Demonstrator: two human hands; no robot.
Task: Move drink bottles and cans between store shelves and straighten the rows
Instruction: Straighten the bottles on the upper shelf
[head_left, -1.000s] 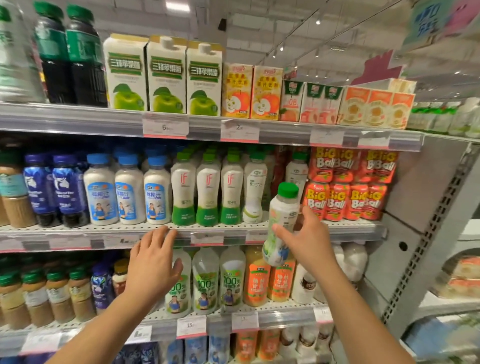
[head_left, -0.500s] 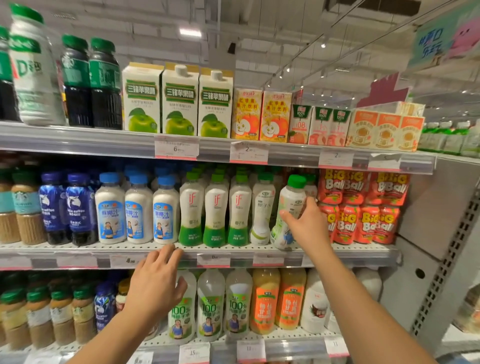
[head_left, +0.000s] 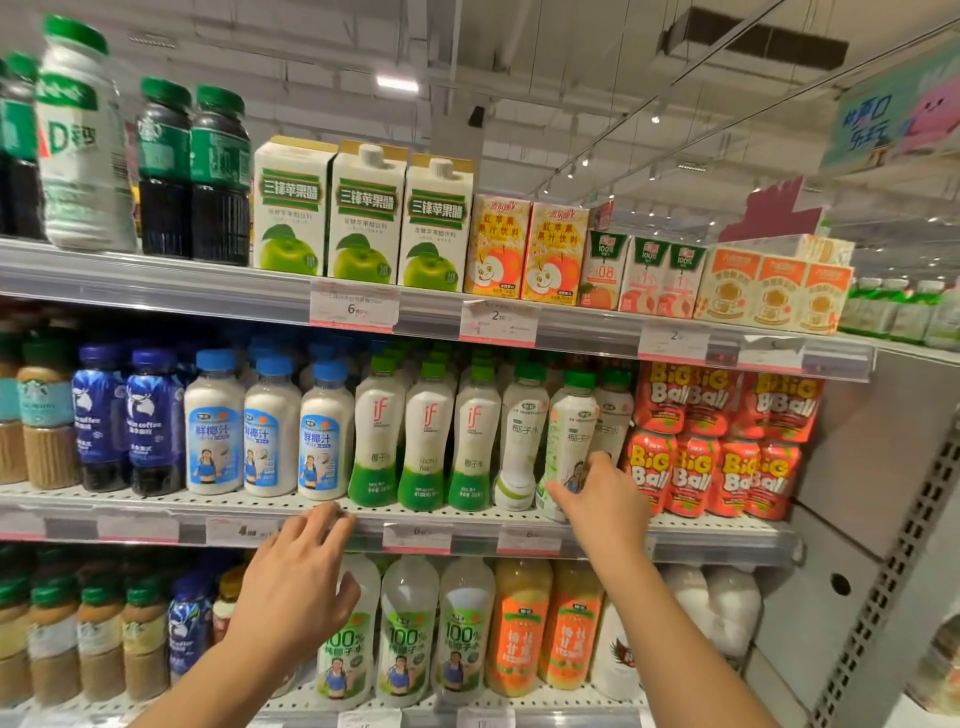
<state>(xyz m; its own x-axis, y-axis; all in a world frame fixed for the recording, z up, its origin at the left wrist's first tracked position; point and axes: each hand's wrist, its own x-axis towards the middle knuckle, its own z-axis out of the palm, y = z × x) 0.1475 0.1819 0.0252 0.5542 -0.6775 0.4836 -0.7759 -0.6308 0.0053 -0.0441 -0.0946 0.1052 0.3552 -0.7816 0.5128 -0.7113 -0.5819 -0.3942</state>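
White plastic, capped in green: a coconut-water bottle (head_left: 567, 441) is gripped low on its body by the right hand (head_left: 602, 506), fingers wrapped round the label near the base. The bottle is seen on the middle shelf (head_left: 467, 519), at the front lip, leaning slightly left, with a matching bottle (head_left: 522, 431) just beside it on the left and another (head_left: 613, 415) partly hidden behind it. The left hand (head_left: 298, 582) is held open and empty, its fingertips (head_left: 324, 514) touching the shelf's front rail below the blue-capped bottles (head_left: 270, 431).

The step is judged to be seating this bottle in its row. It would best be stood upright first, its base set flat, then slid straight back with the label kept facing forward, so that the neighbours are not tipped.

Little room is left at the sides: red pouches (head_left: 722, 441) hang close on the right. Overhead, the top shelf's rail (head_left: 571, 327) sits not far above the caps, so the bottle is better pushed than lifted. A strip of bare shelf is open along the front edge.
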